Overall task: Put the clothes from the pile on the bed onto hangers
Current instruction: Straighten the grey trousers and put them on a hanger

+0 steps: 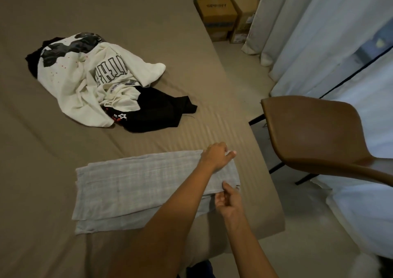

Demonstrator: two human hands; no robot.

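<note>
A brown moulded chair [314, 133] with thin dark legs stands on a pale floor [240, 65]. Beyond the chair, two cardboard boxes [217, 14] sit side by side by the wall. Behind the chair, pale curtains [297, 33] hang down to the floor.

This is a bedroom in a home: a wide bed [63, 145] under a plain brown sheet fills the left and middle of the frame, with a pile of clothes [85, 77] loose on it at upper left. Pale curtains [297, 33] hang to the floor [240, 69] at upper right, cardboard boxes [214, 11] stand at the top, and a brown chair [314, 128] sits beside the bed at right.
</note>
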